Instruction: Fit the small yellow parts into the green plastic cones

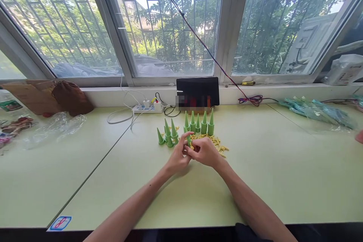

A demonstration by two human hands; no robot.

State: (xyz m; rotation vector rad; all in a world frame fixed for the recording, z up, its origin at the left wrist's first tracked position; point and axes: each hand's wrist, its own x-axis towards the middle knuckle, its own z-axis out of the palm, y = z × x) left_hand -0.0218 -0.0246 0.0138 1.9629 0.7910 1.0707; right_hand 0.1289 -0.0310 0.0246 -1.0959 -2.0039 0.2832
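Between both hands, over the pale green table (198,193), is a green cone (188,140). My left hand (179,155) is closed around its lower part. Against the cone's right side, my right hand (204,152) pinches a small yellow piece (192,146). Several upright green cones (210,123) stand in a row just behind the hands. Another group of green cones (167,132) stands to the left of them. Small yellow pieces (217,143) lie scattered behind and to the right of my right hand.
A dark screen (197,92) leans at the windowsill behind the cones. Left of it lies a white power strip (149,108) with cables. A brown bag (72,97) and clear plastic (53,126) lie far left, teal plastic bags (317,112) at right.
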